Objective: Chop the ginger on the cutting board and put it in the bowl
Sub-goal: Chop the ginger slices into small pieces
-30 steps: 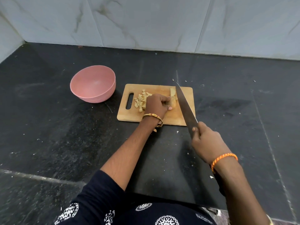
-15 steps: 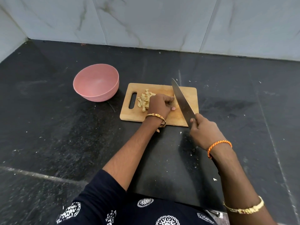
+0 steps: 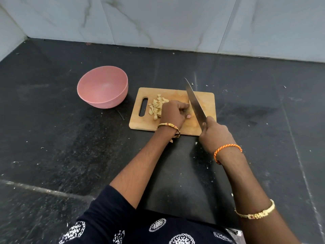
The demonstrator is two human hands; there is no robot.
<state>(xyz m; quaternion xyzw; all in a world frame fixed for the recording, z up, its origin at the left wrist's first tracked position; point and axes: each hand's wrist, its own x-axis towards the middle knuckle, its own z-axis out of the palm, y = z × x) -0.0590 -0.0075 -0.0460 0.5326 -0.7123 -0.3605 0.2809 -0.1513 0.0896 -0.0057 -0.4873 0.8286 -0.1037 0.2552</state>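
A wooden cutting board (image 3: pixel 207 101) with a handle slot lies on the black counter. A heap of chopped ginger pieces (image 3: pixel 157 106) sits on its left part. My left hand (image 3: pixel 174 113) rests curled on the board just right of the heap; whatever ginger it holds is hidden under the fingers. My right hand (image 3: pixel 215 134) grips the handle of a large knife (image 3: pixel 194 101), whose blade slants across the board right beside my left fingers, tip pointing away. A pink bowl (image 3: pixel 102 86) stands left of the board with nothing visible inside.
The black stone counter (image 3: pixel 52 138) is speckled with small scraps around the board. A marble-tiled wall (image 3: pixel 158 20) closes off the back and the left corner. The counter's near edge lies under my forearms.
The knife has swung left, closer to my left fingers, and my right hand has come up to the board's near right edge. The uncut ginger seen one second ago is now hidden.
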